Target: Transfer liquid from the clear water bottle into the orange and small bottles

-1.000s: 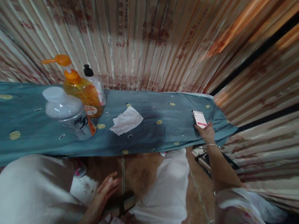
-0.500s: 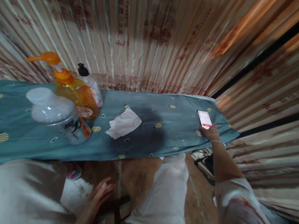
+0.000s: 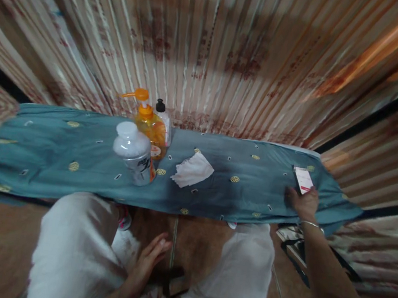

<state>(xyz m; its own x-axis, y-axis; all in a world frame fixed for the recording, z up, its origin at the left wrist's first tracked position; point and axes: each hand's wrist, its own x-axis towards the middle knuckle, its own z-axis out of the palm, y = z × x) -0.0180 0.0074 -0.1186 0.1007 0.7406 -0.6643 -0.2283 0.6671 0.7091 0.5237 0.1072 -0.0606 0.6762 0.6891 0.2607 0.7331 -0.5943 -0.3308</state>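
My right hand (image 3: 305,202) is at the right end of the cloth-covered table. Its fingers touch the lower end of a smartphone (image 3: 303,180) with a lit white and red screen, while the thumb sticks out to the left, apart from it. The phone appears to lie on the cloth. Between my knees, my left hand (image 3: 150,255) hangs below the table edge with fingers stretched out, holding nothing. A crumpled white tissue (image 3: 193,170) lies mid-table.
Left of the tissue stand a clear white-capped bottle (image 3: 134,152), an orange pump bottle (image 3: 153,132) and a black-capped bottle (image 3: 165,122). The teal patterned cloth (image 3: 51,148) covers the table. Striped curtains (image 3: 213,47) hang behind, with dark bars at both sides.
The view has swung left, so the table things appear farther right. My right hand stays at the phone, its thumb now apart from it. My left hand keeps its place between the knees.
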